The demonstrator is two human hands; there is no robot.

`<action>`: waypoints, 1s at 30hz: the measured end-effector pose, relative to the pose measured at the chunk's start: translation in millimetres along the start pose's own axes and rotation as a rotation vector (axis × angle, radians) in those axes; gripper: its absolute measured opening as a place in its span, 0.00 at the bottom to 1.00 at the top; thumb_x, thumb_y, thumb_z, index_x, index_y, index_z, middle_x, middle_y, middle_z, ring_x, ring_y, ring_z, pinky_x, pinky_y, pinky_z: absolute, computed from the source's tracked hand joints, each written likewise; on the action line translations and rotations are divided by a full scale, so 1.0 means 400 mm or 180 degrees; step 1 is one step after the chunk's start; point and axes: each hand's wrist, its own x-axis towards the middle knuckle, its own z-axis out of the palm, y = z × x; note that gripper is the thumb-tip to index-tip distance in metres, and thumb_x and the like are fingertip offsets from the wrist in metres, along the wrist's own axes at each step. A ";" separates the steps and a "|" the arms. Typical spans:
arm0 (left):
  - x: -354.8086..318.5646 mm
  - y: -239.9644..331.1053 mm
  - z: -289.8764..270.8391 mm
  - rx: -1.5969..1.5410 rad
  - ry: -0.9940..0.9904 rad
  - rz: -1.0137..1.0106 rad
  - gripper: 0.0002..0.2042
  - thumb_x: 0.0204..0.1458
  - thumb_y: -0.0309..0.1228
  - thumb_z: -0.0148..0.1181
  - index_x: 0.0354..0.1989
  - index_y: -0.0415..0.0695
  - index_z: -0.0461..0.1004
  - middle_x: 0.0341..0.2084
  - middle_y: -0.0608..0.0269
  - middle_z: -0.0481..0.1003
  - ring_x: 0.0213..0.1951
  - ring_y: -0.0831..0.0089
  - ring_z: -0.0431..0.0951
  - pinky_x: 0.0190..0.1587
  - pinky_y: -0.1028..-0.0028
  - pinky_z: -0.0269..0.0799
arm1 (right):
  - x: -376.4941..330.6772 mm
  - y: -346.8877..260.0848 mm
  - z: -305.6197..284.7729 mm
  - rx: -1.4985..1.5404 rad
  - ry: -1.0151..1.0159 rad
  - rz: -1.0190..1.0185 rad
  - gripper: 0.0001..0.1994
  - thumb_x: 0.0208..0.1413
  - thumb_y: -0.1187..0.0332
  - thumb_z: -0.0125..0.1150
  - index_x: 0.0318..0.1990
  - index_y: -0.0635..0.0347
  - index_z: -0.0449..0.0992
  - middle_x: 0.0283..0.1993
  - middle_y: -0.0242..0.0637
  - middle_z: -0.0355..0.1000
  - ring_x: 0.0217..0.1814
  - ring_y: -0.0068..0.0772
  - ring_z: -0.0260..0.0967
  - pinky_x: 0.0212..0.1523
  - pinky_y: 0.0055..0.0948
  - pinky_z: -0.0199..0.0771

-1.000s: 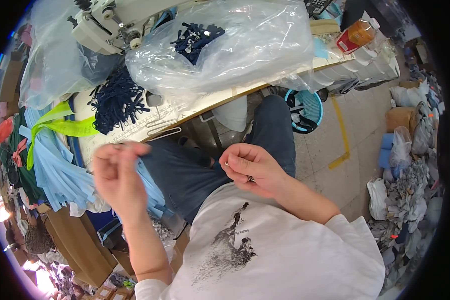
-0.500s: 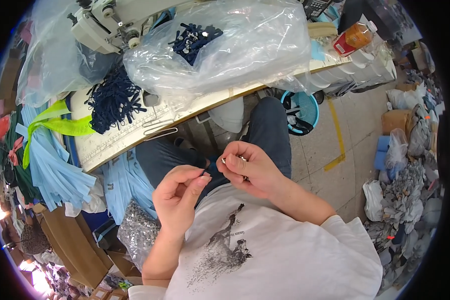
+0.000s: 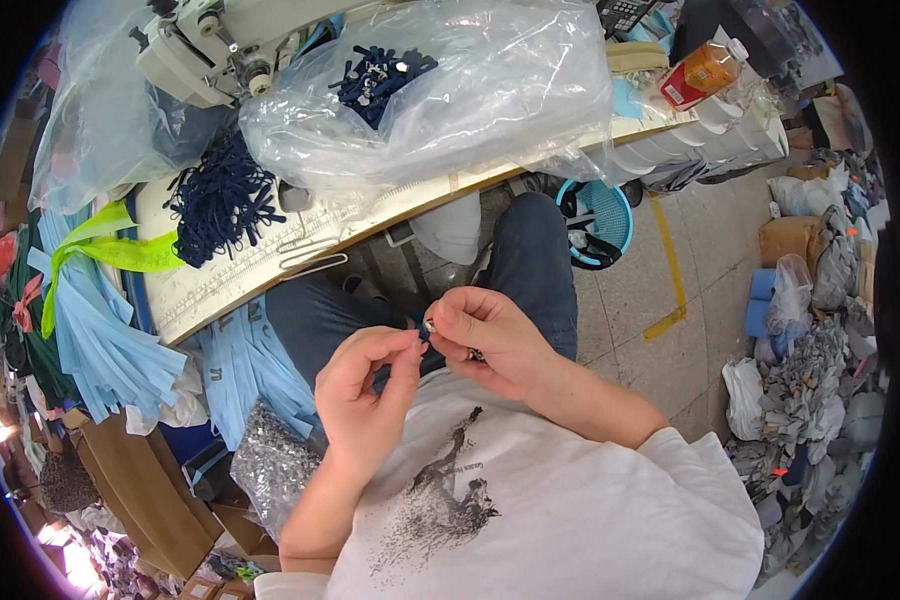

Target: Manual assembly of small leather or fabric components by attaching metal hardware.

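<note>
Over my lap both hands meet, fingertips almost touching. My left hand [image 3: 365, 400] pinches what looks like a small navy fabric loop, mostly hidden by the thumb and forefinger. Between the thumb and forefinger of my right hand [image 3: 500, 345] is a small shiny metal piece [image 3: 429, 325]; more metal bits [image 3: 475, 354] show under its curled fingers. On the table ahead, to the left, lies a heap of navy fabric loops [image 3: 222, 205]. Farther back, a clear plastic bag [image 3: 500, 95] has navy loops with metal pieces [image 3: 375, 85] on it or in it.
A white sewing machine [image 3: 200, 60] stands at the back left of the table [image 3: 210, 297]. Light blue strips [image 3: 100, 310] and a lime-green strip [image 3: 140, 250] hang at the left. A bottle [image 3: 705, 75] stands back right; a blue basket [image 3: 610, 215] is on the floor. Fabric scraps pile up at right.
My left hand has moved slightly right and up, bringing its fingertips closer to the metal piece in my right hand. My right hand has shifted slightly left.
</note>
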 end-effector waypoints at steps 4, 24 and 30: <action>0.004 0.002 0.001 0.0482 -0.0162 0.0295 0.07 0.53 0.13 0.56 0.40 0.32 0.74 0.35 0.57 0.75 0.36 0.73 0.76 0.40 0.77 0.74 | -0.003 0.003 -0.001 0.0044 0.0004 -0.0062 0.08 0.61 0.65 0.59 0.31 0.56 0.72 0.31 0.26 0.67 0.25 0.13 0.56 0.15 0.14 0.51; 0.006 -0.001 0.006 0.0682 0.0093 0.0255 0.06 0.53 0.15 0.59 0.39 0.32 0.75 0.36 0.58 0.76 0.35 0.77 0.76 0.37 0.82 0.72 | -0.014 0.000 0.025 -0.1682 0.0409 -0.0925 0.11 0.62 0.63 0.58 0.39 0.62 0.76 0.22 0.21 0.65 0.19 0.09 0.53 0.17 0.15 0.48; 0.014 0.010 0.013 0.1031 0.0053 0.0501 0.08 0.49 0.13 0.61 0.37 0.33 0.76 0.36 0.57 0.76 0.37 0.75 0.76 0.40 0.79 0.73 | -0.012 -0.005 0.022 -0.1429 0.0487 -0.0637 0.11 0.63 0.61 0.57 0.40 0.61 0.75 0.23 0.21 0.64 0.19 0.09 0.53 0.17 0.14 0.49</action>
